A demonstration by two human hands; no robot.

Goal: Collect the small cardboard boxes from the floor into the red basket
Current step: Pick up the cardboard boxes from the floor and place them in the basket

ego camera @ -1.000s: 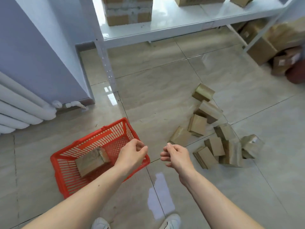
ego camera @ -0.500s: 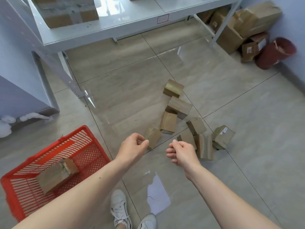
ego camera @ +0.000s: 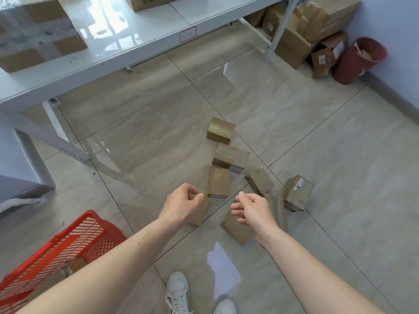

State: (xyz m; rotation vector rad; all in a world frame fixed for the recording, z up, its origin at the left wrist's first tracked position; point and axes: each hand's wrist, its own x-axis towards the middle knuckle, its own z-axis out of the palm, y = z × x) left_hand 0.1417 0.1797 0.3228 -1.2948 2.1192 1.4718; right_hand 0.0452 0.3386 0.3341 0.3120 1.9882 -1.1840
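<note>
At about 7 o'clock the red basket (ego camera: pixel 68 248) sits on the floor (ego camera: pixel 340 177), with one cardboard box (ego camera: pixel 68 268) inside, mostly hidden behind the left forearm. The left hand (ego camera: pixel 181 206) reaches forward over the tiles, fingers loosely curled with thumb near forefinger; it appears to hold nothing, though the blur leaves that unsure. It hovers over a small box (ego camera: pixel 199 214). The right hand (ego camera: pixel 251 210) is likewise loosely curled and empty, above another small box (ego camera: pixel 237 227). The remaining small cardboard boxes (ego camera: pixel 229 157) lie scattered from the centre toward 3 o'clock. White shoes (ego camera: pixel 178 291) show at 6 o'clock. Compared with half a second earlier, the basket has slid further toward the lower left edge, the boxes lie closer beneath the hands, and both arms extend further forward.
</note>
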